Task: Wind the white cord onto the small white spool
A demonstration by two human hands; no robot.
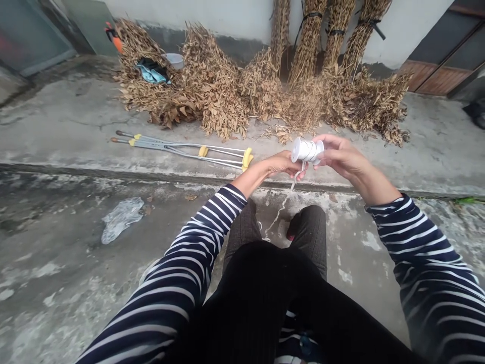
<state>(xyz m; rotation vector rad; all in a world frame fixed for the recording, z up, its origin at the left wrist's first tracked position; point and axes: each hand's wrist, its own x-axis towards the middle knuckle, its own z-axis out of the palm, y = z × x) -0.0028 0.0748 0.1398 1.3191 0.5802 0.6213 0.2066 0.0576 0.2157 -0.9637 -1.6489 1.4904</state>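
Right hand (343, 156) clasps the white twine spool (306, 150), held out before the body; left hand (280, 164) pinches its loose strand (282, 205) (trailing to the concrete floor (56, 283)), which may tangle or snag underfoot.

One spool (304, 150) end inside right hand (343, 154).

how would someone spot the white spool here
Below the dry leaf heap by the wall, two striped sleeves meet over the knees. The right hand holds the white spool, the left hand beside it. Only it trails thin white string downward.
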